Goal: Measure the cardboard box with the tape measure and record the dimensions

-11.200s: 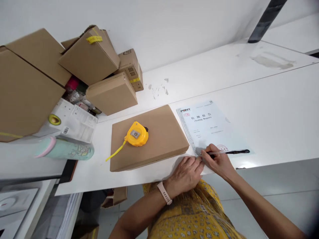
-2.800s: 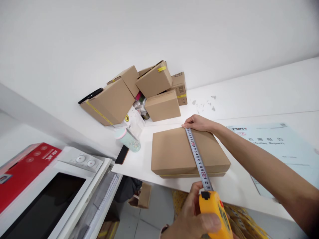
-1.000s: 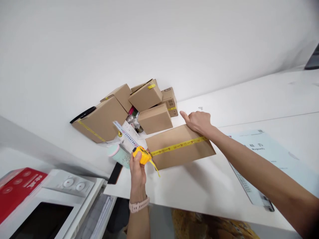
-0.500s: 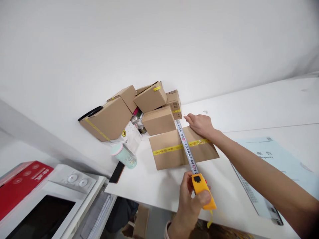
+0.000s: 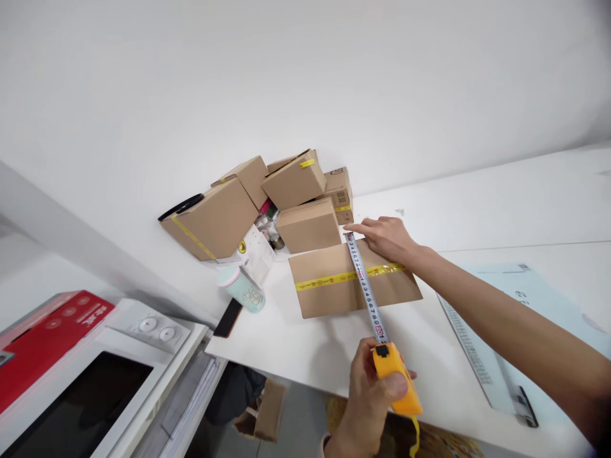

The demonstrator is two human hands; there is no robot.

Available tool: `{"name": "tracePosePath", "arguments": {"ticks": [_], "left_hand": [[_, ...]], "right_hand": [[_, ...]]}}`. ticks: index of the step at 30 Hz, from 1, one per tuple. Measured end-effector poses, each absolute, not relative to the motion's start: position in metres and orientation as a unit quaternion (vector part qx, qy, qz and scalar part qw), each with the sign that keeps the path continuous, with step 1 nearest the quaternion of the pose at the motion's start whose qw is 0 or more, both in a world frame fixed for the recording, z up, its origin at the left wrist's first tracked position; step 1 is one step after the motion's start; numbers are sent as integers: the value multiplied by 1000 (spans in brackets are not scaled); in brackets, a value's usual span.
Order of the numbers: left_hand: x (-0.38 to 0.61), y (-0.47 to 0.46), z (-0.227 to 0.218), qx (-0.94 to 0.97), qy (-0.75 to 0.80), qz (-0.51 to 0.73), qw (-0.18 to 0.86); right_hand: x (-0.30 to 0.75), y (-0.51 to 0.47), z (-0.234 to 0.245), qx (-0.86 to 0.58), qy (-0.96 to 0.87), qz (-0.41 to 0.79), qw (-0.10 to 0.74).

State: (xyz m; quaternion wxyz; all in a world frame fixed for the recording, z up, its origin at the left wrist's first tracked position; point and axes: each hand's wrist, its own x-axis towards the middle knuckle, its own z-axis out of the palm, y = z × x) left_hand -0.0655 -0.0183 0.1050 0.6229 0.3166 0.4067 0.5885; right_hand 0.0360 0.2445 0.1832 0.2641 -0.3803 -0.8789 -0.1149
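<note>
My left hand (image 5: 365, 397) is wrapped around a yellow tape measure (image 5: 397, 380), thumb on its top. The metal blade (image 5: 367, 294) runs out from it across a flat cardboard box (image 5: 329, 299) sealed with yellow tape, past the box's far edge. At that edge my right hand (image 5: 386, 238) lies over the box, its index finger stretched out to the blade's hooked end. Whether the finger touches the hook is hard to see; the other fingers are partly hidden.
Several cardboard boxes (image 5: 308, 226) are piled against the wall. A mint-green cup (image 5: 243, 289) stands left, by a dark flat object (image 5: 228, 319). A pale-blue report folder (image 5: 501, 343) lies right. A microwave (image 5: 90, 388) with a red box (image 5: 57, 343) is at lower left.
My left hand and the tape measure have moved slightly down and right. My right index finger has extended toward the blade's end, which has shifted right along the box. The view has shifted slightly.
</note>
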Motion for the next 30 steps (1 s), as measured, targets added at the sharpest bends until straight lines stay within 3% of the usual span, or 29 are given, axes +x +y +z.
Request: {"name": "tracePosePath", "arguments": {"ticks": [6,13,21,30], "left_hand": [[-65,-18,106,328,414,563,635],[-62,-27,98,413,500,509,566],[-52,-26,75,414,489,516,569],[-67,-4,84,405,456,538,581]], "right_hand": [[37,249,183,-305,-907,-177,232],[40,251,171,-284,-901,-176,278],[44,243,168,-251,-903,-192,290],[32,259,177,-305,-904,-157,253]]}}
